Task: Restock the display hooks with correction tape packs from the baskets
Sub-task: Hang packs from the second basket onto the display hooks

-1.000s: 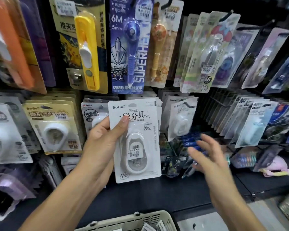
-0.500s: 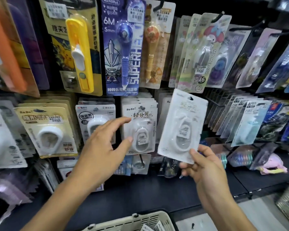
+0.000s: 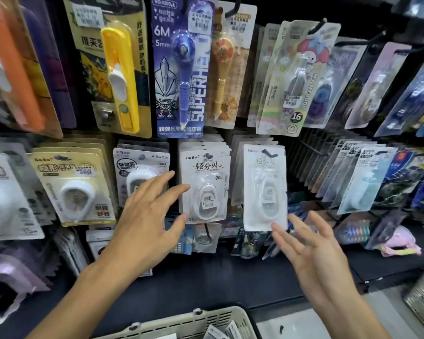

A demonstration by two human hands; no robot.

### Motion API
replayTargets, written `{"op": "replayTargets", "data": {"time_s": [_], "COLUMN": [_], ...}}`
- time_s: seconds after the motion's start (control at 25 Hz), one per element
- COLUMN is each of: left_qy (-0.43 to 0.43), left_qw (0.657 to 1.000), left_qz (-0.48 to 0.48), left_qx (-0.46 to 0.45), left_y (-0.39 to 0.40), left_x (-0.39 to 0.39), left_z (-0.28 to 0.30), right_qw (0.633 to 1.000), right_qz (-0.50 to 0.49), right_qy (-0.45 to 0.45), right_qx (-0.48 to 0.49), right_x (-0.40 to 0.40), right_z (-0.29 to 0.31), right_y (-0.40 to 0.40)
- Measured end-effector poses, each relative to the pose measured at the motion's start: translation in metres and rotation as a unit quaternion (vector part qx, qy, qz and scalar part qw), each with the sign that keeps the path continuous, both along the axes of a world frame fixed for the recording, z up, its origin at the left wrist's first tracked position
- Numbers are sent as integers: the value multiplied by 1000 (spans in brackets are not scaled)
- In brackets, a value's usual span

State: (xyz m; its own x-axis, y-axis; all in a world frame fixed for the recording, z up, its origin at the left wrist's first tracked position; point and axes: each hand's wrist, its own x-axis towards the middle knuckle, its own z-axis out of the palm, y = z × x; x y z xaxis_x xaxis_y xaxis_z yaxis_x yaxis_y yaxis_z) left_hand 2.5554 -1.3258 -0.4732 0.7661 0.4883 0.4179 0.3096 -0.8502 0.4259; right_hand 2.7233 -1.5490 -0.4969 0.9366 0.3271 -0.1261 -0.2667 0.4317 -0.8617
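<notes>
Two bare hands reach toward a wall of hooks. The left hand (image 3: pixel 147 216) and right hand (image 3: pixel 311 243) both hold nothing, fingers spread wide. Two white correction tape packs hang side by side, one (image 3: pixel 205 184) between the hands, another (image 3: pixel 264 187) just above the right fingertips. One basket (image 3: pixel 181 324) sits below.

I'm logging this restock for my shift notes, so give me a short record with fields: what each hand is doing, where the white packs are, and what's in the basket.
left hand: left hand open, empty, fingers spread before the hooks
right hand: right hand open, empty, just below a white pack
white correction tape pack with price sticker: hanging on hook
white correction tape pack to its right: hanging on hook
beige slotted plastic basket: below, some packs inside
</notes>
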Motion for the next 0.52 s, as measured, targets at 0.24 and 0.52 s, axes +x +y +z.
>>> {"op": "replayTargets", "data": {"time_s": [0.24, 0.52], "left_qy": [71, 587], "left_qw": [992, 775], "left_qz": [-52, -60], "left_qx": [-88, -224], "left_y": [0, 0], "left_x": [-8, -109], "left_z": [-44, -220], "right_qw": [940, 511], "right_qz": [222, 521], "right_qy": [11, -241], "right_qx": [-259, -640], "right_x": [-32, -121], "right_z": [-71, -262], "right_y": [39, 5]}}
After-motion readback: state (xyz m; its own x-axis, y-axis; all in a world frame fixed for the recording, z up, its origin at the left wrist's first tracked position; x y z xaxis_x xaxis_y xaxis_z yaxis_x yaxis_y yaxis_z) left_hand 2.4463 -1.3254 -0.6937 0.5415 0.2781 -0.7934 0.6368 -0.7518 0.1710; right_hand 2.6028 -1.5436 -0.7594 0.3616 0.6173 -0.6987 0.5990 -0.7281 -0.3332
